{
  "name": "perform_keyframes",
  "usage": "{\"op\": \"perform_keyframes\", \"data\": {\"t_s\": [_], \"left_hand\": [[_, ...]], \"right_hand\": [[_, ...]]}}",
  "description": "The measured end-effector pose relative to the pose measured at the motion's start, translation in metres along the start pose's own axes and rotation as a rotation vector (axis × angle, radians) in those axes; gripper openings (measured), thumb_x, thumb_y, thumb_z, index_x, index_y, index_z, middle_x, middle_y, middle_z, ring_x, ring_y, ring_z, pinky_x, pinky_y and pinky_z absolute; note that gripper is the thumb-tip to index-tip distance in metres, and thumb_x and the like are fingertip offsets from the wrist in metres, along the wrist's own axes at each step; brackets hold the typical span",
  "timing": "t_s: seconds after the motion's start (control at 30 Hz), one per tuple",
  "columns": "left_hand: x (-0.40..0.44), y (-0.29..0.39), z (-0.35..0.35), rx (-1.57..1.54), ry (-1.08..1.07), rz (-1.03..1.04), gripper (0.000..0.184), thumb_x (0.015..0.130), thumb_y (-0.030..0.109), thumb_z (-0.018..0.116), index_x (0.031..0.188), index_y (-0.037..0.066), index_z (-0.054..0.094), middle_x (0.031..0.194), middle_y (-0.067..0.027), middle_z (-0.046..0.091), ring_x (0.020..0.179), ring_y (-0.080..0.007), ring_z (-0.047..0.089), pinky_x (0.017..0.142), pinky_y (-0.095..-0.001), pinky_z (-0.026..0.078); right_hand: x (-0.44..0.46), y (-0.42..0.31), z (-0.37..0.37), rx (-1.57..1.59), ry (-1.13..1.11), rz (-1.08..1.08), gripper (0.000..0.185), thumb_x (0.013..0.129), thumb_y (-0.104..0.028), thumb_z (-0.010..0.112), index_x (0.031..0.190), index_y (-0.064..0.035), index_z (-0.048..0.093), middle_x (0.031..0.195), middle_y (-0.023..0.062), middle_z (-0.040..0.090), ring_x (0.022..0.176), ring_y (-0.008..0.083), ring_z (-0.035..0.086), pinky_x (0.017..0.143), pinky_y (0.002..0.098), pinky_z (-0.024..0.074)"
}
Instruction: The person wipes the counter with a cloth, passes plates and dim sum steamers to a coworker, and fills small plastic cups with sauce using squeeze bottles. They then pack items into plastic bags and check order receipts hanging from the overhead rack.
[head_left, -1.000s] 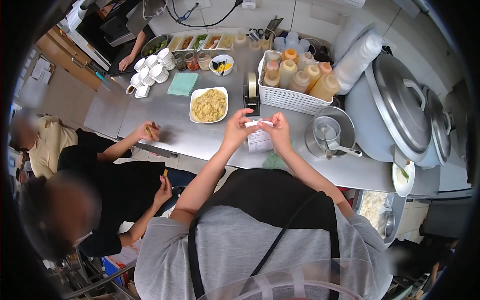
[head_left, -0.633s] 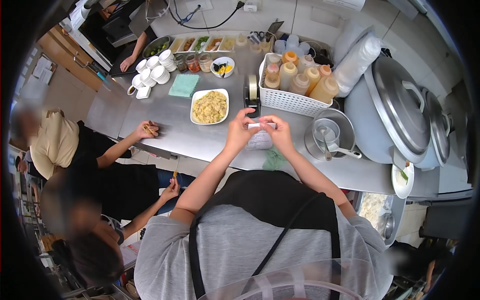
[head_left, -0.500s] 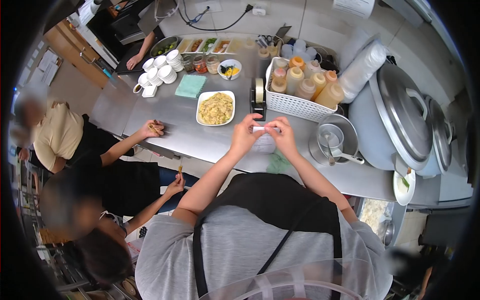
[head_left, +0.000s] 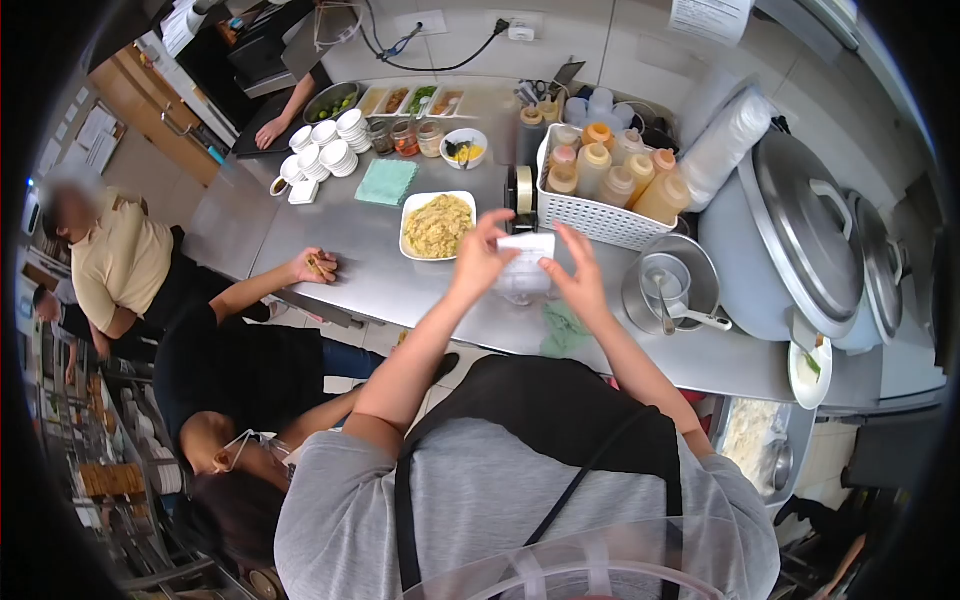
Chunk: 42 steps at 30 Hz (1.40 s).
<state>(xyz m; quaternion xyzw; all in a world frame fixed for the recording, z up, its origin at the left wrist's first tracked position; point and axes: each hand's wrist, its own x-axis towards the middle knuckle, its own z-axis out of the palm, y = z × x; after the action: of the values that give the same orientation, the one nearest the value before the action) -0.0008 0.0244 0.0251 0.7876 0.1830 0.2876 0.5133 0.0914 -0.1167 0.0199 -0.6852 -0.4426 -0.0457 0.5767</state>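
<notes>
Left hand (head_left: 478, 262): your thumb meets the paper slip (head_left: 527, 255); pinch unclear.
Right hand (head_left: 582, 278): thumb and forefinger spread wide, thumb at its right edge.
Paper slip: between your hands.
Tape dispenser (head_left: 523, 190): just beyond, nearer your left.

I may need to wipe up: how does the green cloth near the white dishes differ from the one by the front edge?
The far cloth is folded flat; the near cloth is crumpled. The far cloth lies just right of the white dishes, the near cloth below the right hand. Both are green and on the counter.
</notes>
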Motion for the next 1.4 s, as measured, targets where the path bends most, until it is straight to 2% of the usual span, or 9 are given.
{"op": "perform_keyframes", "data": {"t_s": [0.1, 0.37, 0.5, 0.6, 0.7, 0.9, 1.03, 1.17, 1.4], "left_hand": [[0.034, 0.028, -0.024, -0.116, 0.057, 0.015, 0.050, 0.061, -0.008, 0.063, 0.107, 0.007, 0.051, 0.067, -0.0034, 0.058, 0.056, -0.0080, 0.050, 0.051, -0.0208, 0.041], [0.127, 0.006, -0.052, 0.200, 0.213, 0.217, 0.050, 0.062, -0.002, 0.068, 0.108, 0.004, 0.050, 0.068, -0.0032, 0.060, 0.059, -0.0068, 0.053, 0.053, -0.0198, 0.041], [0.185, -0.065, -0.052, 0.163, 0.221, 0.208, 0.048, 0.061, 0.003, 0.071, 0.105, 0.005, 0.052, 0.080, -0.0026, 0.060, 0.058, -0.0083, 0.049, 0.053, -0.0223, 0.040], [0.199, -0.075, -0.040, 0.261, 0.304, 0.246, 0.042, 0.060, 0.006, 0.069, 0.101, 0.008, 0.056, 0.083, -0.0029, 0.057, 0.059, -0.0144, 0.044, 0.058, -0.0284, 0.040], [0.204, -0.098, -0.030, 0.401, 0.225, 0.069, 0.048, 0.063, 0.004, 0.068, 0.108, 0.004, 0.051, 0.098, -0.0150, 0.059, 0.084, -0.0217, 0.058, 0.073, -0.0322, 0.044], [0.166, -0.082, -0.025, 0.212, 0.334, 0.281, 0.037, 0.073, 0.005, 0.063, 0.106, -0.004, 0.050, 0.103, -0.0148, 0.057, 0.095, -0.0212, 0.054, 0.084, -0.0310, 0.040], [0.133, -0.040, -0.025, 0.129, 0.325, 0.304, 0.030, 0.076, 0.009, 0.060, 0.103, -0.003, 0.053, 0.101, -0.0129, 0.057, 0.092, -0.0196, 0.053, 0.083, -0.0298, 0.040], [0.096, 0.007, 0.012, -0.082, 0.228, 0.293, 0.021, 0.080, 0.010, 0.057, 0.098, -0.001, 0.055, 0.095, -0.0090, 0.058, 0.086, -0.0147, 0.054, 0.076, -0.0261, 0.042], [-0.038, 0.112, 0.183, -0.317, -0.395, 0.084, 0.012, 0.082, 0.009, 0.054, 0.091, 0.001, 0.057, 0.076, -0.0044, 0.058, 0.067, -0.0089, 0.054, 0.059, -0.0200, 0.044]], "right_hand": [[-0.001, 0.005, -0.027, 0.080, 0.055, 0.172, 0.041, 0.074, -0.013, 0.062, 0.113, -0.0065, 0.052, 0.104, 0.0108, 0.054, 0.095, 0.0216, 0.052, 0.085, 0.0313, 0.0381], [-0.064, 0.022, -0.102, 0.049, 0.099, 0.476, 0.014, 0.078, -0.008, 0.058, 0.091, -0.0046, 0.062, 0.084, 0.0049, 0.058, 0.076, 0.0120, 0.055, 0.069, 0.0238, 0.0422], [-0.091, 0.034, -0.064, -0.204, -0.186, 0.145, 0.013, 0.073, -0.013, 0.058, 0.083, -0.0063, 0.064, 0.081, 0.0109, 0.061, 0.076, 0.0268, 0.057, 0.069, 0.0336, 0.0446], [-0.114, 0.053, -0.022, -0.606, -0.499, 0.062, 0.030, 0.071, -0.022, 0.059, 0.100, -0.0148, 0.060, 0.114, 0.0101, 0.050, 0.107, 0.0287, 0.045, 0.088, 0.0397, 0.0369], [-0.118, 0.082, -0.013, -0.717, -0.549, 0.089, 0.034, 0.074, -0.017, 0.054, 0.108, -0.0162, 0.055, 0.126, 0.0120, 0.039, 0.118, 0.0313, 0.034, 0.094, 0.0442, 0.0314], [-0.087, 0.108, -0.012, -0.952, -0.406, 0.182, 0.041, 0.075, -0.011, 0.048, 0.116, -0.0128, 0.048, 0.125, 0.0160, 0.039, 0.116, 0.0321, 0.036, 0.096, 0.0427, 0.0296], [-0.142, 0.080, -0.008, -0.913, -0.540, -0.251, 0.030, 0.074, -0.014, 0.046, 0.104, -0.0124, 0.053, 0.121, 0.0118, 0.044, 0.116, 0.0273, 0.039, 0.095, 0.0373, 0.0334], [-0.205, 0.070, -0.083, -0.600, -0.404, -0.198, 0.029, 0.075, -0.014, 0.046, 0.103, -0.0141, 0.055, 0.121, 0.0083, 0.045, 0.115, 0.0221, 0.041, 0.096, 0.0364, 0.0335], [-0.264, 0.111, -0.299, -1.051, -0.130, 0.125, 0.043, 0.068, -0.007, 0.053, 0.109, -0.0178, 0.053, 0.121, 0.0088, 0.044, 0.109, 0.0240, 0.044, 0.090, 0.0352, 0.0391]]}}
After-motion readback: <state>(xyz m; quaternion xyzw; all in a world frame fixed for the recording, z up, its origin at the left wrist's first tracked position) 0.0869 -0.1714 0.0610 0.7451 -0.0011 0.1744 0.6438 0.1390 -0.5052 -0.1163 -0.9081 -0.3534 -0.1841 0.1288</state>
